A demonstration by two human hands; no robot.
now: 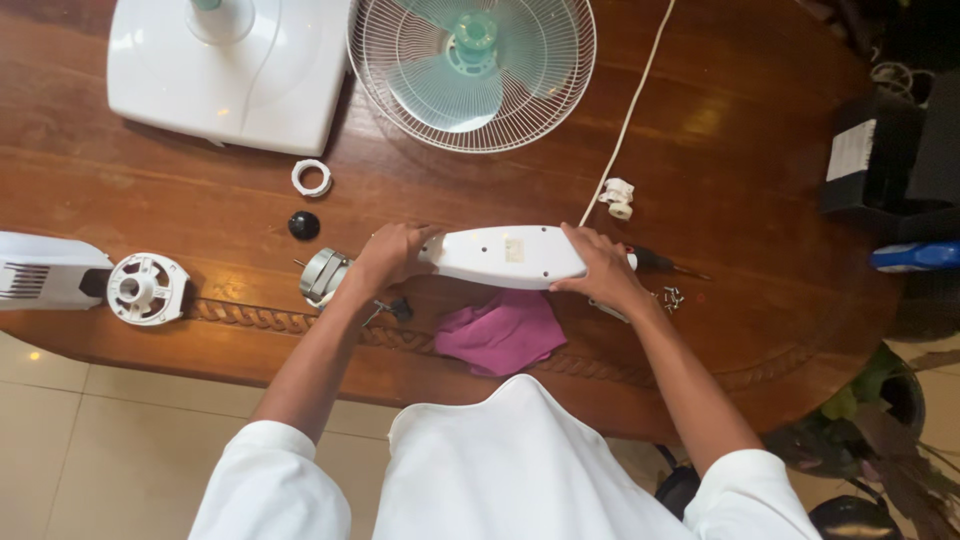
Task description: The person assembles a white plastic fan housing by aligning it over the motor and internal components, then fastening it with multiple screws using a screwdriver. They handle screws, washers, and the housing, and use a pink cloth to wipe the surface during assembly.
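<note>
While both hands clasp the white fan motor housing [505, 256] near the table's [760, 180] front edge, left hand [388, 256] fingers wrapping its motor end, right hand [598, 268] fingers curled over the other, the step looks like reassembly; seating the parts likely demands steady alignment.

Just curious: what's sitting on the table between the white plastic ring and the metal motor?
A small black round knob lies between the white ring and the metal motor, seen from the head camera.
</note>
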